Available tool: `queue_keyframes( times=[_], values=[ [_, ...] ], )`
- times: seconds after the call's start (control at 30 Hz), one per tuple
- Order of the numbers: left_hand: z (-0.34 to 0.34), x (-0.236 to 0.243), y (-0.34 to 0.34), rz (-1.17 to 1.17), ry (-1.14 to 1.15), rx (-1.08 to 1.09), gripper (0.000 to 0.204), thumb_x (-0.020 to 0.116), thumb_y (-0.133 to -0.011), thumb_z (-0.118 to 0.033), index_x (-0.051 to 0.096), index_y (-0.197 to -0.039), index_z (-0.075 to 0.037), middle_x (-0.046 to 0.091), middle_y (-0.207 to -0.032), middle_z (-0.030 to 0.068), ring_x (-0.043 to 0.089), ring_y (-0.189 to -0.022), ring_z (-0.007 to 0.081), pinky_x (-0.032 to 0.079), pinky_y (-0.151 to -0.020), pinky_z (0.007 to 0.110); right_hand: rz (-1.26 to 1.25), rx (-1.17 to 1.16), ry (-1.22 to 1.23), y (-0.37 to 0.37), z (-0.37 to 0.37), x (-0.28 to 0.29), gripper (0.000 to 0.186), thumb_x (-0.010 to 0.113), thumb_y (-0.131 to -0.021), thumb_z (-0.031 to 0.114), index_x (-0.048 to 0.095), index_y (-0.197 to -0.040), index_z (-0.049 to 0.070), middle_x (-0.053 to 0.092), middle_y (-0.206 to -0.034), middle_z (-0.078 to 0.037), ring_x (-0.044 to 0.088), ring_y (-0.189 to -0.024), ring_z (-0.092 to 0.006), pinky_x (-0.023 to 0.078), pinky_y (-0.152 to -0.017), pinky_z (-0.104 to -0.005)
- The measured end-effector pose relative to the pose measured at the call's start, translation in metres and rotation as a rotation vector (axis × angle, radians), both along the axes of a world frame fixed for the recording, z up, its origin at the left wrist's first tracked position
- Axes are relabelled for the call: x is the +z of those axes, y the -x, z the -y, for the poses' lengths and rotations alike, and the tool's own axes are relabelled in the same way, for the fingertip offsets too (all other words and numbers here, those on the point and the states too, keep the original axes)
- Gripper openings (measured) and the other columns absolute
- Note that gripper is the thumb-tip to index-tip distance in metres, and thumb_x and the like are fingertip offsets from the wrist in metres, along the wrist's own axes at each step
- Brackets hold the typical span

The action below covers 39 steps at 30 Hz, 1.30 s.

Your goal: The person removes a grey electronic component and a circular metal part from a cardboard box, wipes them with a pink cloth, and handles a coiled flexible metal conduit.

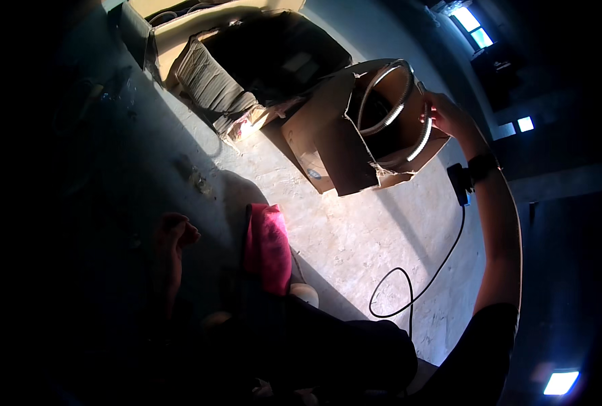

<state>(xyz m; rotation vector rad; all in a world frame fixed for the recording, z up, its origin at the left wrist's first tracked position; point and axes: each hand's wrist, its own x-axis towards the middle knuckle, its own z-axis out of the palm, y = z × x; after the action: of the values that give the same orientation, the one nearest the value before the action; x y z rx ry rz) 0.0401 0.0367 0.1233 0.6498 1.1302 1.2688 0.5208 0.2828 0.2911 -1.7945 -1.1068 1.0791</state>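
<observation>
Far and to the right, my right hand [440,115] is closed around a coiled, ribbed metal flexible hose [391,116]. The hose's loops rest in and over the opening of a cardboard box [328,139]. My left hand [180,230] is low on the left, in deep shadow, with its fingers curled in. Nothing shows between those fingers, and the hand stays apart from the boxes. A bright pink cloth [268,247] is to the right of it, with a pale rounded thing [304,294] at its lower end.
Beside the hose's box stands a larger torn carton [214,84] with a dark inside. A black cable [409,298] loops over the sunlit floor [355,237] from a dark device at my right wrist. Small windows [473,27] glow at the upper right; the left side is very dark.
</observation>
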Motion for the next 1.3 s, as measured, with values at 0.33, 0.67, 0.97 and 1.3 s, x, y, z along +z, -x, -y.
queue_keyframes(
  times=[0.33, 0.67, 0.97, 1.3],
  values=[
    [-0.006, -0.004, -0.010, 0.029, 0.054, -0.015, 0.011, 0.049, -0.087, -0.012, 0.051, -0.095, -0.005, 0.056, -0.078, 0.0042, 0.055, -0.074, 0.0121, 0.046, -0.072, 0.027, 0.457, 0.291, 0.197, 0.009, 0.015, -0.059, 0.029, 0.057, -0.080, 0.017, 0.053, -0.106, 0.003, 0.057, -0.069, -0.009, 0.059, -0.059, -0.0184, 0.050, -0.050, -0.0301],
    [0.002, -0.014, -0.007, -0.012, 0.075, 0.000, 0.013, 0.049, -0.086, -0.013, 0.052, -0.096, -0.004, 0.057, -0.080, 0.0047, 0.056, -0.074, 0.0126, 0.045, -0.071, 0.027, 0.724, 0.498, -0.642, 0.132, 0.130, 0.003, 0.016, 0.057, -0.076, -0.003, 0.058, -0.092, -0.002, 0.061, -0.083, -0.012, 0.062, -0.070, -0.0205, 0.049, -0.062, -0.0289],
    [0.015, -0.035, -0.017, -0.024, 0.094, 0.090, 0.015, 0.048, -0.085, -0.009, 0.050, -0.099, -0.003, 0.057, -0.085, 0.0076, 0.057, -0.075, 0.0146, 0.047, -0.071, 0.028, 0.381, 0.726, 0.052, 0.165, 0.241, -0.226, 0.040, 0.064, -0.078, 0.022, 0.049, -0.108, 0.000, 0.055, -0.092, -0.014, 0.058, -0.079, -0.0238, 0.047, -0.065, -0.0306],
    [0.033, -0.038, -0.047, -0.011, 0.112, 0.043, 0.013, 0.043, -0.085, -0.005, 0.044, -0.098, -0.002, 0.054, -0.087, 0.0093, 0.055, -0.070, 0.0141, 0.047, -0.069, 0.028, 0.321, 0.607, 0.315, 0.179, 0.260, -0.307, 0.052, 0.066, -0.074, 0.032, 0.050, -0.103, -0.007, 0.060, -0.087, -0.015, 0.059, -0.078, -0.0204, 0.047, -0.070, -0.0294]
  ],
)
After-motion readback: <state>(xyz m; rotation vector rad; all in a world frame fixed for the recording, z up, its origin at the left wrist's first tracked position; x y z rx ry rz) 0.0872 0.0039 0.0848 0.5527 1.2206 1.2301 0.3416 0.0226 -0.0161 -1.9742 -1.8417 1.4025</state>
